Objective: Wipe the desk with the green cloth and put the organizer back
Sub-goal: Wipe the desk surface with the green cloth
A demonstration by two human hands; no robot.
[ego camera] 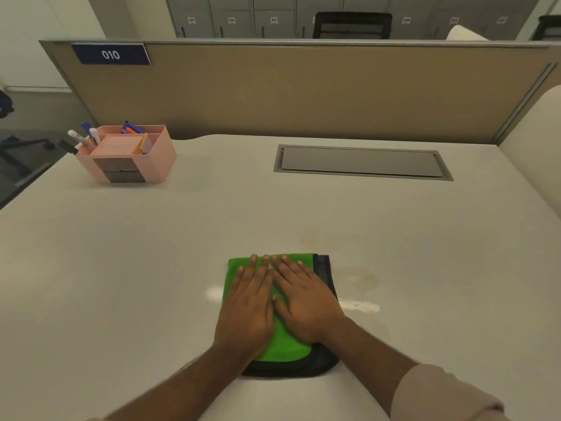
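Both hands, the left hand (247,302) and right hand (305,299), lie spread flat side by side on the folded green cloth (287,338) at the table's (151,268) near edge, likely to press it for wiping, while the pink organizer (127,154) stands aside at the far left corner, probably to leave the surface free.

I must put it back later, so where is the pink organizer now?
In the head view, the pink organizer stands at the desk's far left corner, below the blue 010 sign, far from both hands.
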